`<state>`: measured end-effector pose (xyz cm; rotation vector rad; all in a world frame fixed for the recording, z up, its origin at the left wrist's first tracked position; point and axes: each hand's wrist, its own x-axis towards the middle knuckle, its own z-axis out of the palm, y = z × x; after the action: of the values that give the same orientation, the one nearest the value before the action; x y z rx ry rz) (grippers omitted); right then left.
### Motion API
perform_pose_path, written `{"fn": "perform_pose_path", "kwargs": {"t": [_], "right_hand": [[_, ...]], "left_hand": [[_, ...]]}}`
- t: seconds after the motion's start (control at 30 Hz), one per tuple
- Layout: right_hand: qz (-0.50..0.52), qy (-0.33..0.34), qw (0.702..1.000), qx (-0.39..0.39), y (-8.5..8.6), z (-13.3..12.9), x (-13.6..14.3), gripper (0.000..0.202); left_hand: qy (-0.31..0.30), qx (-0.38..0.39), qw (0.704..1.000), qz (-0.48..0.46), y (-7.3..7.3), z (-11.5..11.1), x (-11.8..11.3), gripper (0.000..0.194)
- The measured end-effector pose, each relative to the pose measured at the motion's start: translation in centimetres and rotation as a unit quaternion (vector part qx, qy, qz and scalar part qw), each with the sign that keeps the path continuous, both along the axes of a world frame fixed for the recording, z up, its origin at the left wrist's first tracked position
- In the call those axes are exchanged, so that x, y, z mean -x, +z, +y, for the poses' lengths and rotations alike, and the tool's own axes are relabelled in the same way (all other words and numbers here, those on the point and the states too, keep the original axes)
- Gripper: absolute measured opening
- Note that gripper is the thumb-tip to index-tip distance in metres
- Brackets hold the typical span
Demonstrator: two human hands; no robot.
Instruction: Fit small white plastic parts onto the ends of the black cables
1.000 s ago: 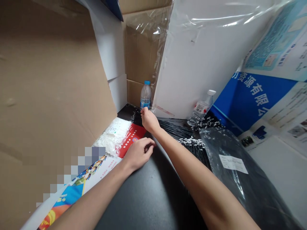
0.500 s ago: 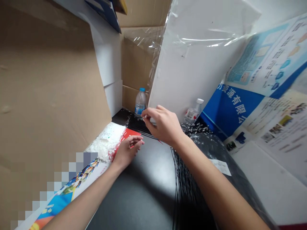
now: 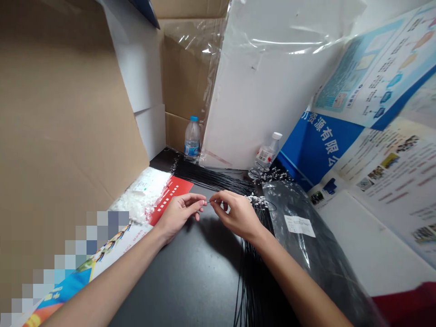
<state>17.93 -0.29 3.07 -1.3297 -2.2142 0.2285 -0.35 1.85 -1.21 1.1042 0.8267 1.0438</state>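
Observation:
Above the dark tabletop (image 3: 190,272), my left hand (image 3: 180,212) pinches a small white piece (image 3: 205,202) between thumb and fingers. Just right of it, my right hand (image 3: 236,212) pinches the end of a thin black cord (image 3: 209,202). The two fingertips almost meet, and the cord end points at the white piece; whether it is inside cannot be made out. A bundle of black cords (image 3: 243,290) with white ends runs beneath my right wrist. Left of my left hand lies a clear bag of small white pieces (image 3: 138,195), partly over a red sheet (image 3: 177,186).
Another bundle of black cords (image 3: 214,177) lies across the back. Behind it stand a blue-capped bottle (image 3: 192,138) and a tilted white-capped bottle (image 3: 267,154). A clear plastic bag with a label (image 3: 299,225) lies to the right. Cardboard (image 3: 68,113) walls the left side.
My right hand has come down and toward me, bringing a black cord up to the white piece in my left hand. The camera view has shifted slightly.

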Motion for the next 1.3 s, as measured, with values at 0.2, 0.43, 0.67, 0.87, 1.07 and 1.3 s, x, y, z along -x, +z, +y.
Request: {"fn": "perform_pose_path", "kwargs": {"t": [0.2, 0.43, 0.67, 0.87, 1.07, 1.3], "right_hand": [[0.055, 0.011, 0.998, -0.007, -1.5, 0.1, 0.4, 0.01], [0.104, 0.007, 0.994, -0.014, -2.1, -0.1, 0.6, 0.011], [0.138, 0.025, 0.99, -0.002, -2.2, -0.2, 1.0, 0.012], [0.14, 0.029, 0.989, -0.028, -2.4, -0.3, 1.2, 0.012], [0.096, 0.03, 0.993, -0.054, -3.4, -0.2, 0.9, 0.014], [0.023, 0.015, 0.996, -0.087, -3.6, -0.3, 0.8, 0.016]], "left_hand": [[-0.015, 0.013, 1.0, -0.01, -0.4, 0.0, 0.2, 0.034], [-0.005, 0.02, 1.0, -0.005, -0.5, 0.0, 0.3, 0.03], [-0.02, 0.015, 1.0, -0.007, -0.5, -0.2, 0.3, 0.03], [0.004, 0.017, 0.999, 0.031, 0.0, -0.3, 0.0, 0.035], [-0.005, 0.02, 0.999, 0.026, -0.4, -0.3, 0.0, 0.033], [-0.011, 0.022, 0.999, 0.03, -0.6, -0.2, 0.2, 0.031]]}}
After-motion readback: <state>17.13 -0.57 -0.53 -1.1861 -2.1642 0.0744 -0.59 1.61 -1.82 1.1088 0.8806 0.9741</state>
